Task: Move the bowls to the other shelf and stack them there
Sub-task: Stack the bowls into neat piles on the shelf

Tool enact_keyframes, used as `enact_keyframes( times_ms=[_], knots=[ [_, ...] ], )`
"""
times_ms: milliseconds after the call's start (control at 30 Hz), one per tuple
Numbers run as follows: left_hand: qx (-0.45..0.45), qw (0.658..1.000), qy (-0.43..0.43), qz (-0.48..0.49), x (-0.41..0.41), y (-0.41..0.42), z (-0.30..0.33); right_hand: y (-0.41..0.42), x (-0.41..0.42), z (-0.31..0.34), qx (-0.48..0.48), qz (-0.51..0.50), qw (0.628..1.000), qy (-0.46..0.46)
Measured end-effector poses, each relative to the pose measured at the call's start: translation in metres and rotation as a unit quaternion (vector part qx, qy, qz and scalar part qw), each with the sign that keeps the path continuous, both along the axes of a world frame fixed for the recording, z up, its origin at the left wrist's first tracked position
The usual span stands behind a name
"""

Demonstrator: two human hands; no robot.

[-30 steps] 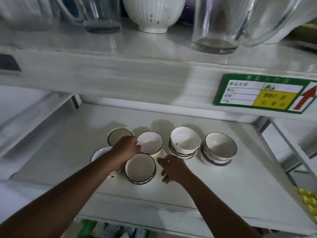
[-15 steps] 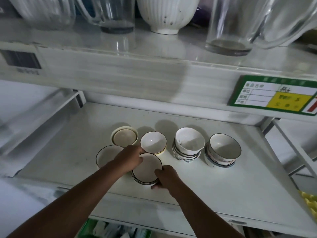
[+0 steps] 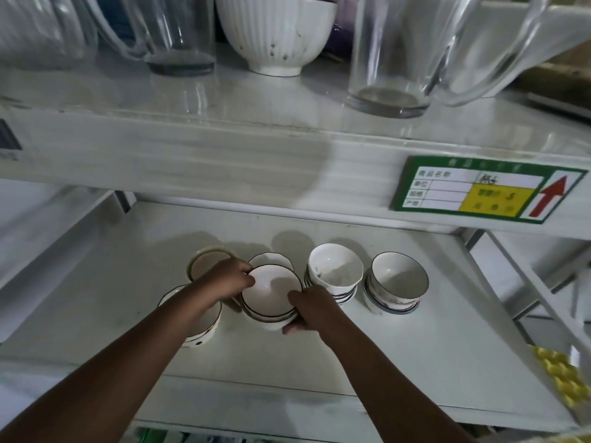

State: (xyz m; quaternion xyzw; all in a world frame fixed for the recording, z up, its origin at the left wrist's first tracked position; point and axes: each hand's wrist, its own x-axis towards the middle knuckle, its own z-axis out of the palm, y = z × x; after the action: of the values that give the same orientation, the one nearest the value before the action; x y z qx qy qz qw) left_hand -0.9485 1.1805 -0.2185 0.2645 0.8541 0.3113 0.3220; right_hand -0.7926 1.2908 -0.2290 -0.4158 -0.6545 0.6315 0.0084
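Note:
Several white bowls stand on the lower shelf (image 3: 399,356). My left hand (image 3: 225,279) and my right hand (image 3: 310,306) grip a short stack of dark-rimmed bowls (image 3: 271,290) from both sides, raised slightly off the shelf. Behind it sits a scalloped bowl (image 3: 271,259), half hidden, and a tan-rimmed bowl (image 3: 206,263). My left forearm covers most of another bowl (image 3: 206,327). To the right stand two more stacks, one (image 3: 334,273) next to my right hand and one (image 3: 396,284) further right.
The upper shelf (image 3: 256,123) carries glass jugs (image 3: 399,52), a glass (image 3: 179,33) and a ribbed white bowl (image 3: 278,30). A green price label (image 3: 483,190) hangs on its front edge. A yellow object (image 3: 563,375) lies at the lower right.
Both hands closed in on the front dark-rimmed stack; the left moved off the back bowls, the right came to the stack's right side. The stack now sits lifted, overlapping the scalloped bowl.

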Motion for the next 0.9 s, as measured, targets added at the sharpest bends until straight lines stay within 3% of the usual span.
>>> enact_keyframes(
  times_ms=[100,333,667,900],
  knots=[
    [0.032,0.999,0.007,0.001,-0.010,0.001,0.009,0.001,-0.009,0.010,0.009,-0.026,1.000,0.015],
    [0.084,0.989,0.112,0.052,-0.037,0.020,0.010,0.002,-0.050,-0.014,0.054,-0.101,0.992,0.057],
    [0.065,0.992,0.092,0.065,-0.057,0.033,-0.034,-0.004,-0.063,-0.018,0.012,-0.089,0.996,0.011],
    [0.051,0.992,0.105,0.044,-0.055,0.039,-0.034,-0.004,-0.062,-0.028,0.090,-0.087,0.992,-0.008]
  ],
)
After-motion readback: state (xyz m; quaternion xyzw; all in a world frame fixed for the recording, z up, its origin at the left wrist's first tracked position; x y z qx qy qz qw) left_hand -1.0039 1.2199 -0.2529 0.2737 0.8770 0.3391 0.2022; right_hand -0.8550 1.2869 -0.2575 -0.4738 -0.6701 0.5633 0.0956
